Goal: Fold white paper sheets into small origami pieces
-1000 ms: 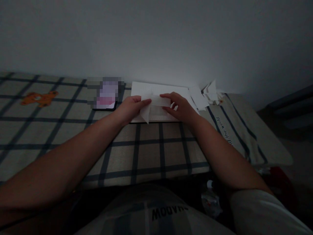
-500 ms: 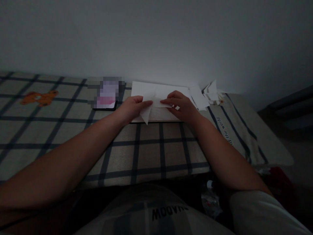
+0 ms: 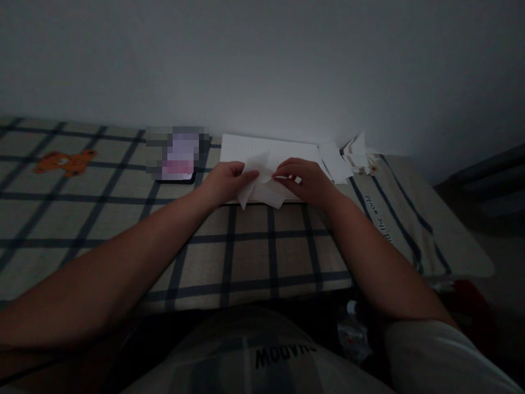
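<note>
Fingertips (image 3: 251,175) of the left hand (image 3: 225,183) pinched on the upper left part of a small folded paper (image 3: 259,185). Right hand (image 3: 307,180) just beside it, thumb and forefinger closed on the paper's upper right part, the other fingers curled loosely behind. Both grips clenched on the one sheet, with the two sets of fingertips nearly meeting at its top.

Paper held just above a larger white sheet (image 3: 270,149), at the far middle of the table. Long axis roughly left to right between the hands; one pointed flap hanging down and to the left, tip towards the near edge, a second blunter flap drooping lower right (light too dim to make out the creases).

Beneath, a checked tablecloth (image 3: 246,257), pale with dark lines, spread over the table. To the left of the left hand, a blurred-out flat device (image 3: 178,155) lying on the cloth. Farther left, an orange bear figure (image 3: 61,163) printed on the fabric. To the right of the large sheet, a loose heap of paper pieces (image 3: 353,156) against the wall, well apart from the hands.
</note>
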